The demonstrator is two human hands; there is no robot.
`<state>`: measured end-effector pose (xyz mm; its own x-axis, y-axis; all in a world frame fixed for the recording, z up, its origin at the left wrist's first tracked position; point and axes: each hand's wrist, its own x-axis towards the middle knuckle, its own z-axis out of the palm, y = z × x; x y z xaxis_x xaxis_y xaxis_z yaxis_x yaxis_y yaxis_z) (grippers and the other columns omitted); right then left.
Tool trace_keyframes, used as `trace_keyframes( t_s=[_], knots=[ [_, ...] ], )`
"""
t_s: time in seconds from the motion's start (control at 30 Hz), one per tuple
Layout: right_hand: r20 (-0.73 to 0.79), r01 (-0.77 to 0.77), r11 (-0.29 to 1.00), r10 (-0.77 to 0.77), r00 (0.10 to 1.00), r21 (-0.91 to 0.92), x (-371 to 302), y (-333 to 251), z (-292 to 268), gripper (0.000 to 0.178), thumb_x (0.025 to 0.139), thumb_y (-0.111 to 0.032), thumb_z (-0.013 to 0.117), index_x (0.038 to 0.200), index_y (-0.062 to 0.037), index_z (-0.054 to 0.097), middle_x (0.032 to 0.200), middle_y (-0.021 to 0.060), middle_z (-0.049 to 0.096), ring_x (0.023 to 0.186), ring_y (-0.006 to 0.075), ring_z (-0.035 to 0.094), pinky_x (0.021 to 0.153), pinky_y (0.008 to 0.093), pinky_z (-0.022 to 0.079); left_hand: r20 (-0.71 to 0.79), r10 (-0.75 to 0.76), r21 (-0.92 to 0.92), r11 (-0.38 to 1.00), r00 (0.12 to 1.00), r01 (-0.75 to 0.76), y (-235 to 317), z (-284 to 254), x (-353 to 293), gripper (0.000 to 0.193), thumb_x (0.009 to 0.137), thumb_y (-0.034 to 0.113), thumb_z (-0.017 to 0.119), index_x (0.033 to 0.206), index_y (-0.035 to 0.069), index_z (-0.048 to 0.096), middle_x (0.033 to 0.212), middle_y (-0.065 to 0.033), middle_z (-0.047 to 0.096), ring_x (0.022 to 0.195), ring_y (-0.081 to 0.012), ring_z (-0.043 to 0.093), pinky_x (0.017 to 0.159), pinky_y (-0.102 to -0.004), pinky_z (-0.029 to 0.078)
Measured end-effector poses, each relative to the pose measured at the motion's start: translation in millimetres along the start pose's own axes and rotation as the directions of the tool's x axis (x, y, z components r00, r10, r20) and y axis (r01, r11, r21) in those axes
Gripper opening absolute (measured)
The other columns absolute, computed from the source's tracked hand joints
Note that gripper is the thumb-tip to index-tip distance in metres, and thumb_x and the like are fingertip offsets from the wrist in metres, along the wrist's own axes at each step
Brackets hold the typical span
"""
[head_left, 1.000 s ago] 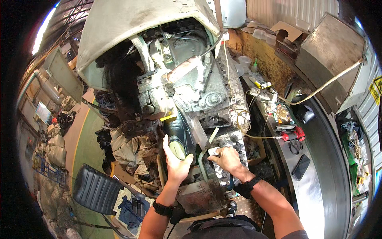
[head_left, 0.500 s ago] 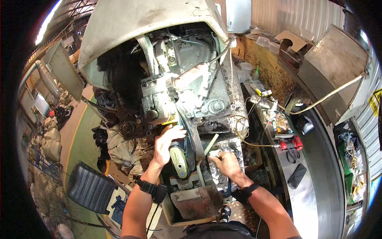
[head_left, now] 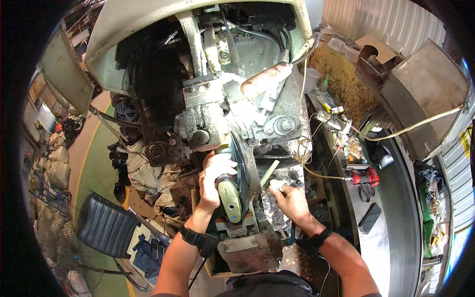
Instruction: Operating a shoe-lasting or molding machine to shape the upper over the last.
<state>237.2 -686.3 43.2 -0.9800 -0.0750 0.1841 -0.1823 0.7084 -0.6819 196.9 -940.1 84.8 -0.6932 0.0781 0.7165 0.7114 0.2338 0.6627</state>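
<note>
both grips taken

at far left i see a black chair point(head_left: 108, 222) near the machine point(head_left: 202, 123). my left hand point(head_left: 213, 177) is curled around the left side of the dark shoe point(head_left: 242, 171), its pale green sole point(head_left: 229, 198) facing up at the machine's middle. just right, my right hand point(head_left: 293, 202) pinches a small pale piece point(head_left: 276, 184). farther right, a red power tool point(head_left: 365, 176) and black phone point(head_left: 370, 219) lie on the metal bench point(head_left: 378, 247).

Shiny metal bench point(head_left: 373, 257), red power tool point(head_left: 364, 176), black phone point(head_left: 370, 219) on top
</note>
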Motion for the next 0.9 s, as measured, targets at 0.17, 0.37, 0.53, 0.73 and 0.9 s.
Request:
trace_keyframes(
  t_s=[0.17, 0.37, 0.53, 0.73, 0.9],
  knots=[
    [-0.055, -0.002, 0.981, 0.013, 0.998, 0.192, -1, 9, 9, 0.029, 0.097, -0.022, 0.066, 0.084, 0.0045, 0.065, 0.064, 0.0183, 0.067, 0.058, 0.0239, 0.070, 0.054, 0.0350, 0.053, 0.010, -0.018, -0.057, 0.998, 1.000, 0.019, -5, -2, -4, 0.061, 0.104, 0.033, 0.021, 0.097, 0.000, 0.071, 0.112, -0.0164, 0.071, 0.124, -0.0317, 0.057, 0.119, -0.0440, 0.023],
    [-0.003, -0.096, 0.971, 0.099, 0.995, 0.217, -4, 9, 8, 0.034, 0.103, -0.023, 0.056, 0.085, 0.0057, 0.061, 0.069, 0.0153, 0.070, 0.062, 0.0206, 0.072, 0.054, 0.0334, 0.054, 0.052, -0.040, -0.017, 0.999, 0.998, 0.041, -8, -7, -25, 0.066, 0.106, 0.042, 0.016, 0.124, -0.001, 0.063, 0.146, -0.0200, 0.050, 0.145, -0.0346, 0.035, 0.122, -0.0472, 0.016],
    [-0.037, -0.116, 0.989, 0.119, 0.992, 0.089, -8, -4, 4, 0.036, 0.101, -0.025, 0.061, 0.082, 0.0051, 0.060, 0.067, 0.0154, 0.069, 0.058, 0.0219, 0.070, 0.054, 0.0346, 0.053, 0.078, -0.122, -0.168, 0.977, 0.989, 0.134, 2, -20, -60, 0.057, 0.108, 0.035, 0.030, 0.152, -0.002, 0.035, 0.165, -0.0183, 0.019, 0.154, -0.0310, 0.014, 0.124, -0.0425, 0.011],
    [0.080, -0.116, 0.977, 0.103, 0.991, 0.178, -18, -39, 1, 0.048, 0.095, -0.039, 0.068, 0.106, 0.0073, 0.062, 0.085, 0.0246, 0.070, 0.081, 0.0351, 0.071, 0.074, 0.0425, 0.055, 0.040, -0.609, -0.475, 0.686, 0.792, 0.551, 5, -50, -109, 0.043, 0.102, 0.013, 0.052, 0.141, -0.005, 0.052, 0.147, -0.0169, 0.051, 0.138, -0.0268, 0.047, 0.115, -0.0384, 0.034],
    [0.231, -0.013, 0.973, -0.042, 0.972, 0.231, -21, -137, 16, 0.123, 0.075, -0.047, 0.087, 0.150, 0.0153, 0.013, 0.143, 0.0383, 0.041, 0.136, 0.0459, 0.043, 0.114, 0.0429, 0.037, -0.179, -0.607, -0.420, 0.759, 0.774, 0.498, -11, -52, -116, 0.037, 0.089, -0.009, 0.067, 0.125, -0.002, 0.060, 0.137, -0.0137, 0.057, 0.127, -0.0230, 0.056, 0.101, -0.0370, 0.053]
  ],
)
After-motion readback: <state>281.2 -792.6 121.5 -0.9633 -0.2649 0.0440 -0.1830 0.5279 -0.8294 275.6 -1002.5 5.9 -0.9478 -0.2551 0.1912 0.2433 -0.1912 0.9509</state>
